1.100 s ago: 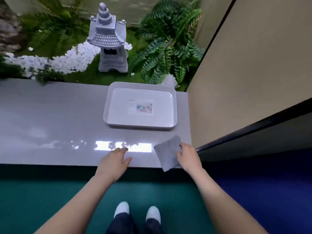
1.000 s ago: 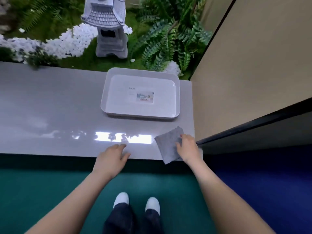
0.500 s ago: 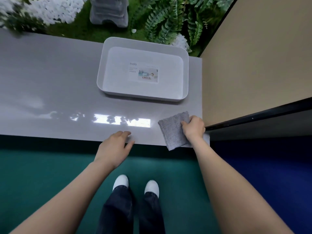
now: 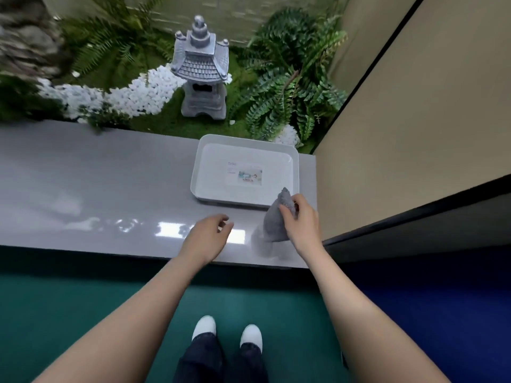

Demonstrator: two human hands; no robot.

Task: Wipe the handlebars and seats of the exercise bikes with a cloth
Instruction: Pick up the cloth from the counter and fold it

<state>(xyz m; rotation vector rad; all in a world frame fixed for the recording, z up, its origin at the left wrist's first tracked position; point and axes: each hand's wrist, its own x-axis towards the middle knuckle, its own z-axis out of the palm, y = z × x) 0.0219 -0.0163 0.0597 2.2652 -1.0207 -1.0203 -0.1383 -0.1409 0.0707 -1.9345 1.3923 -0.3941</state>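
Observation:
A grey cloth (image 4: 273, 219) hangs bunched from my right hand (image 4: 300, 221), which pinches its upper part just above the grey ledge (image 4: 83, 189), near the front right corner of a white tray (image 4: 210, 150). My left hand (image 4: 206, 237) hovers over the ledge's front edge to the left of the cloth, its fingers loosely curled and holding nothing. No exercise bike is in view.
The shallow white tray, with a label inside, sits at the ledge's right end against a beige wall (image 4: 414, 134). Behind the ledge are a stone lantern (image 4: 200, 70), ferns (image 4: 287, 89) and white pebbles (image 4: 132, 95). Green and blue floor lies below, with my white shoes (image 4: 204, 327).
My right hand has lifted the cloth off the ledge, so it now hangs bunched instead of lying flat. My left hand has risen slightly. The camera has tilted back up.

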